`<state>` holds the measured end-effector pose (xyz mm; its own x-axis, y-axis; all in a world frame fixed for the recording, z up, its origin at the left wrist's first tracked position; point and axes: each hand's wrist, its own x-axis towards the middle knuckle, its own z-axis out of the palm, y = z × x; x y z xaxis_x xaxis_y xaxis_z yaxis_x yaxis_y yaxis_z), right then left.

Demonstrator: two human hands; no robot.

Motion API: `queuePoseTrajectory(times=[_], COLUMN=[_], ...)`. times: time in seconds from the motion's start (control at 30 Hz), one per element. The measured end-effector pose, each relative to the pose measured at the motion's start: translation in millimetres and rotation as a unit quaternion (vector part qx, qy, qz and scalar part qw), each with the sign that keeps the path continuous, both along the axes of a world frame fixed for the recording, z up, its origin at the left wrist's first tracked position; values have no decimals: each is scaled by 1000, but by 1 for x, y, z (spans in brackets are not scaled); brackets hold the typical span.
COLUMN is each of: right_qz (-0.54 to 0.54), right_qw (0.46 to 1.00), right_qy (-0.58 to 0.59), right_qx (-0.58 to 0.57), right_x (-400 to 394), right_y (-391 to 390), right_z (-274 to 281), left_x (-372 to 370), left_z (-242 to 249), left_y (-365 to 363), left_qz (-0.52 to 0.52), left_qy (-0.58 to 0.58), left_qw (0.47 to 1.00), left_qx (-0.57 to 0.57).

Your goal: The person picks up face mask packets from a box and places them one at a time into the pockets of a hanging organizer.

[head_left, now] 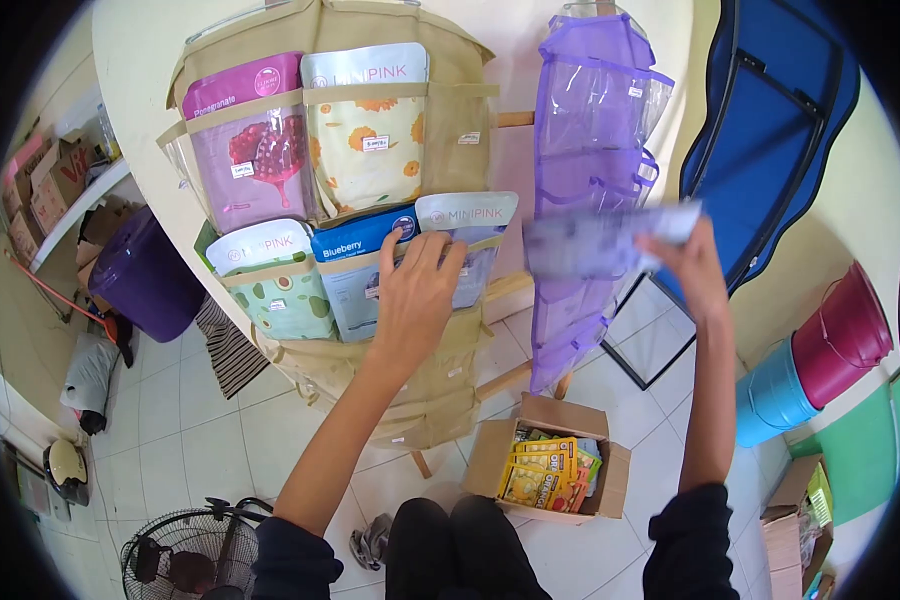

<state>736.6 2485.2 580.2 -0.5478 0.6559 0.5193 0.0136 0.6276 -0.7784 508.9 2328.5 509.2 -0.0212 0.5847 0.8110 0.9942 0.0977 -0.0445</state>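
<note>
My left hand [418, 295] has its fingers bent over the right side of a blue Blueberry packet [348, 262] and the rim of its clear pocket. That pocket belongs to a beige hanging organizer [460, 150]. Beside the hand, a Minipink packet [478, 212] with a pale purple front stands in the neighbouring pocket. To the left is a green avocado-print packet [278, 290]. Above are a Pomegranate packet [240, 150] and an orange-flower Minipink packet [365, 150]. My right hand [682, 262] grips a whitish-purple packet [600, 240], smeared by motion, before a purple hanging organizer [590, 120].
An open cardboard box [602, 495] of yellow and other packets stands on the tiled floor. A black fan [195, 555] is at lower left. A purple bin [150, 280] stands left; red [842, 325] and blue [775, 395] buckets lie right. A folded blue table [770, 120] leans behind.
</note>
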Motion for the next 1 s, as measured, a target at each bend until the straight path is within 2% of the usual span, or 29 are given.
queuePoseTrajectory(times=[0.03,0.1,0.2,0.27,0.4,0.47,0.67,0.8,0.87,1.0], right_qz=[50,83,112,165,99,43,26,30,32,53], right_qw=[998,996,991,975,960,929,894,874,846,846], right_qy=[37,28,1,-60,-131,-181,-228,-274,-273,-263], right_qx=[1,34,71,137,227,319,385,399,458,461], right_x=[-14,-45,-84,-101,-122,-129,-144,-151,-157,-157], right_y=[7,12,23,30,35,23,5,-5,-2,1], right_z=[18,44,50,48,50,58,71,75,68,69], left_x=[1,2,0,-1,-5,-9,-24,-32,-34,-37], left_z=[1,2,2,2,6,8,15,14,13,17], left_y=[0,0,0,-2,-6,-7,-13,-14,-14,-18], left_qz=[2,2,13,9,17,39,71,29,18,3], left_qy=[-3,-1,10,9,14,29,50,27,18,8], left_qw=[1000,1000,1000,1000,1000,999,996,999,999,999], left_qx=[-2,-1,-1,-3,-12,3,-5,32,29,32])
